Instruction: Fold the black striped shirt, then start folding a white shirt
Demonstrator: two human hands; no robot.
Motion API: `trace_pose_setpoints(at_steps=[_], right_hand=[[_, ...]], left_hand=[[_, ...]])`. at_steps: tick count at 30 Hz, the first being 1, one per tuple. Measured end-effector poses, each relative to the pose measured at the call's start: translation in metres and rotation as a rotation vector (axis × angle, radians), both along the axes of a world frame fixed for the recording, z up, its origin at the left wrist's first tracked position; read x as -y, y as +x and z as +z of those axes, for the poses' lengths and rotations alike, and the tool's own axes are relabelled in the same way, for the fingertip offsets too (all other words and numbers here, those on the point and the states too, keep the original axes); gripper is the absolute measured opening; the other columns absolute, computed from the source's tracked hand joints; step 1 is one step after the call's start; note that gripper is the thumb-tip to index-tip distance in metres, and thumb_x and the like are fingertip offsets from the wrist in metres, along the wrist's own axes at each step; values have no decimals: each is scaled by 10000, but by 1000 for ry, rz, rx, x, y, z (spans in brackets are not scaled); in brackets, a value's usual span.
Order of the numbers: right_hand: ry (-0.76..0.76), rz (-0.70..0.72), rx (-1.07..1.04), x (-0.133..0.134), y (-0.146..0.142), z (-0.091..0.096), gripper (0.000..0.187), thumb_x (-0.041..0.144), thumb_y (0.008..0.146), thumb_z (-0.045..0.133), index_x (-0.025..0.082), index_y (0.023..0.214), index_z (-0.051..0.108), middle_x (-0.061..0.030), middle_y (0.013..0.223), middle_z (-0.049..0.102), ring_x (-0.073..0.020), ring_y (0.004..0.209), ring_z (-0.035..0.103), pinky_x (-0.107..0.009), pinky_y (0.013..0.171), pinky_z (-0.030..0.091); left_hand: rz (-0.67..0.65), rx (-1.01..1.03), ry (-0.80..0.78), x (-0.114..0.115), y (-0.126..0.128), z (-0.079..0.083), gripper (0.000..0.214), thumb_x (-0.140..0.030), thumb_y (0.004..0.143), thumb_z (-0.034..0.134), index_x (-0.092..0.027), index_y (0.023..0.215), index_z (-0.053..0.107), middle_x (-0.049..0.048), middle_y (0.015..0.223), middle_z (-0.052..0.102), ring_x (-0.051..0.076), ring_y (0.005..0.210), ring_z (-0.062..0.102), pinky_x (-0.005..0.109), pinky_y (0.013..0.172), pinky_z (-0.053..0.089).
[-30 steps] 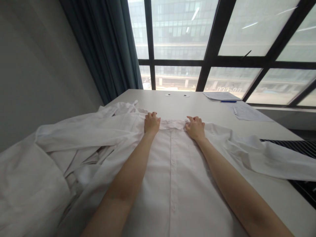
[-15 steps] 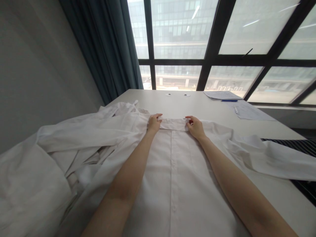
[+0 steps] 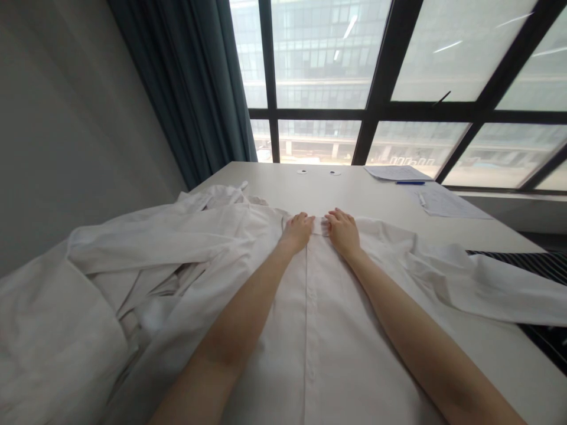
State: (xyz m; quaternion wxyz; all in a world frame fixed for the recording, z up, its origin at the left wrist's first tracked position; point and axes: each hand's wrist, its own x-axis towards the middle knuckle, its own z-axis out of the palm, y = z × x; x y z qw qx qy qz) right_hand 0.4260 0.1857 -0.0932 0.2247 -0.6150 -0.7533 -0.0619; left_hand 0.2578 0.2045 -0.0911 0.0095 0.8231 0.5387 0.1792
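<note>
A long white button-front shirt lies spread out with its front up and its collar at the far end. My left hand is on the left part of the collar, its fingers bent and closed on the cloth. Close by on the right, my right hand has its fingers curled on the other side of the collar. A short piece of the collar band shows between the hands, above the button placket. The fingertips are partly hidden and slightly blurred.
More white garments are heaped on the left. The shirt's right sleeve crosses the white table toward a black striped cloth. Papers and a blue pen lie at the far right, near the window.
Both hands have moved inward along the collar, the left one farther, so the gap between them is much smaller. The shirt lies nearly as before.
</note>
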Motion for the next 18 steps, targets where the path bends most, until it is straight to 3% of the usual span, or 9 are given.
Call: trace_pose_setpoints(at_steps=[5,11,15,18], right_hand=[[-163,-16,41,-5,1,-13,458,254,997,309,212,1427,460,-80,1513,432,-261,1406,346,-549,1124,226],[-266,-59,43,-9,13,-15,505,338,1005,275,233,1490,370,-65,1574,314,-284,1429,304,-586,1126,210],[-257,-75,28,-8,14,-16,505,341,999,282,228,1481,381,-71,1569,328,-280,1427,305,-573,1129,206],[-203,-108,0,-7,14,-15,487,312,978,330,205,1443,430,-103,1550,366,-275,1410,327,-543,1126,216]], left_hand=[[-21,-84,-121,-5,-3,-11,484,-277,1003,321,-195,1479,358,132,1556,338,270,1445,285,464,1161,218],[-12,-108,-173,-11,-20,-9,557,-401,996,326,-176,1505,302,125,1598,234,245,1481,192,434,1184,165],[56,-79,-159,-11,-32,-9,531,-387,989,348,-199,1485,340,103,1589,274,239,1473,221,480,1180,170],[181,-21,-77,-8,-37,-9,513,-290,976,369,-151,1469,359,140,1580,281,255,1467,225,460,1174,192]])
